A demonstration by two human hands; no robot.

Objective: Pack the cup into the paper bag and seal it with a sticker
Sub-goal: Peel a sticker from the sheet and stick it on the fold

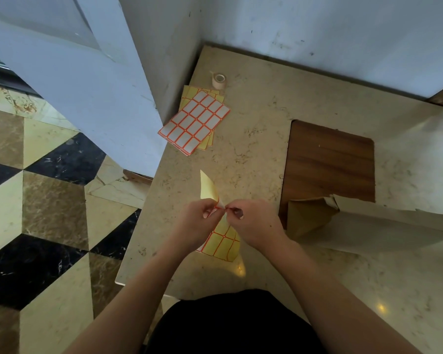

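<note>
A yellow sticker sheet [223, 242] with red-edged labels is held above the marble table [253, 154], its top corner bent upward. My left hand [202, 223] pinches the sheet at the fold. My right hand [253, 223] pinches a red-edged sticker at the sheet's edge, fingertips touching those of the left. To the right, the paper bag [374, 228] lies on its side with its folded brown end toward my hands. The cup is not visible.
A stack of sticker sheets [193, 121] lies at the table's far left, with a small tape roll [218, 80] behind it. A brown wooden board [330, 162] sits under the bag's end. White walls close the back; patterned floor lies left.
</note>
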